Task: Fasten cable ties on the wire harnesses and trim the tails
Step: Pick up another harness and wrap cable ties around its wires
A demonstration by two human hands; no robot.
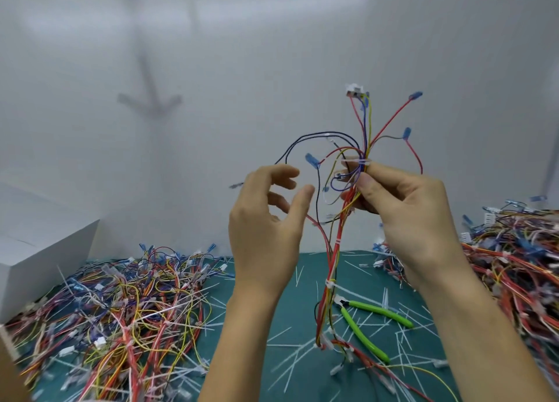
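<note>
— Where is the harness at this moment?

— I see the thin multi-coloured wire harness (337,244) held upright above the teal cloth mat (302,298), its lower end reaching down to the mat. The right hand (405,211) pinches the bundle between thumb and forefinger, just under a white plastic cable tie (358,161) that goes around the wires; its tail sticks out to the left.

— And the other hand?

— The left hand (266,220) holds nothing. Its fingers are loosely curved and a little spread, just beside the loose wire loops, apart from the right hand.

— How much room on the sides?

— Not much. A tangled heap of coloured harnesses (121,304) fills the left of the mat up to the edge of a white cardboard box (39,250), and a second heap (514,265) crowds the right edge. Between them is an open strip of mat, with green-handled flush cutters (363,333) lying near the harness foot and white cut-off tie tails (290,359) scattered around. Behind is a plain white wall (272,53).
</note>
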